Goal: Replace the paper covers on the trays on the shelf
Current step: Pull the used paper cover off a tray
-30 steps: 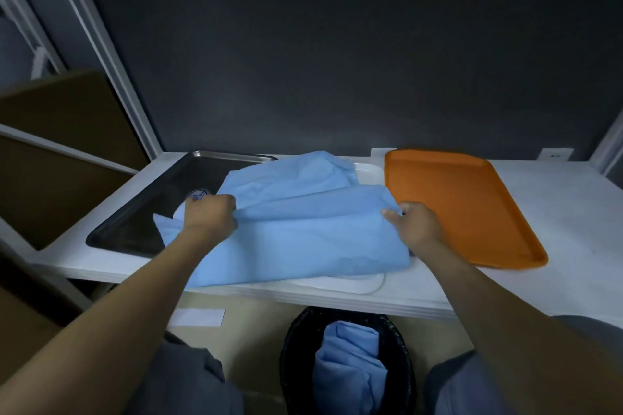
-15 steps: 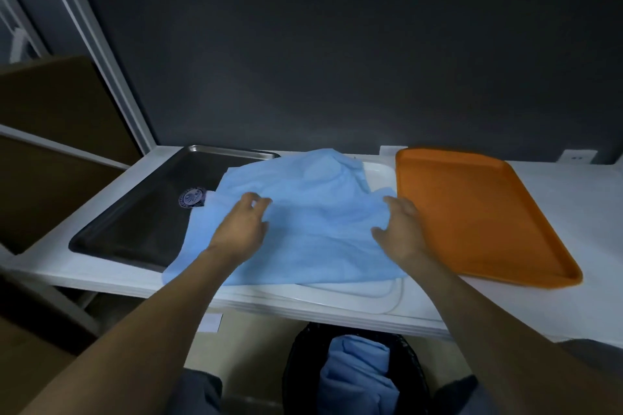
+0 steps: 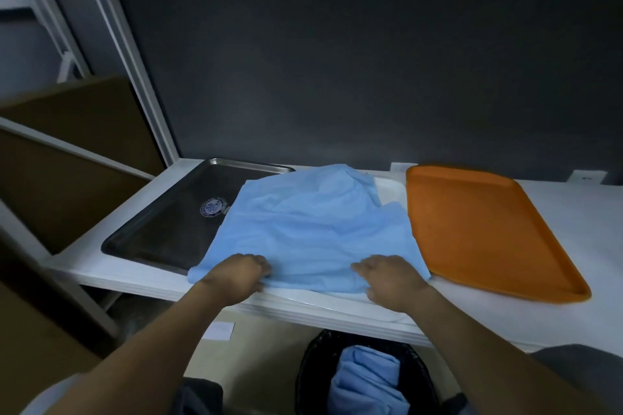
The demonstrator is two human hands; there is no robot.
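A crumpled light blue paper cover (image 3: 313, 229) lies spread over a white tray (image 3: 391, 190) in the middle of the white shelf (image 3: 573, 317), its left part overlapping a dark metal tray (image 3: 168, 229). A bare orange tray (image 3: 482, 229) sits to the right. My left hand (image 3: 239, 274) grips the cover's near left edge with curled fingers. My right hand (image 3: 387, 274) holds the near right edge the same way. The white tray is mostly hidden under the paper.
Under the shelf's front edge stands a black bin (image 3: 367, 377) with a wadded blue paper cover (image 3: 367, 381) inside. Brown cardboard boxes (image 3: 67, 162) sit at the left behind white frame posts (image 3: 135, 77). A dark wall backs the shelf.
Both hands slid from the middle of the blue cover back to its near edge and closed on it. The cover now lies flatter and more spread out.
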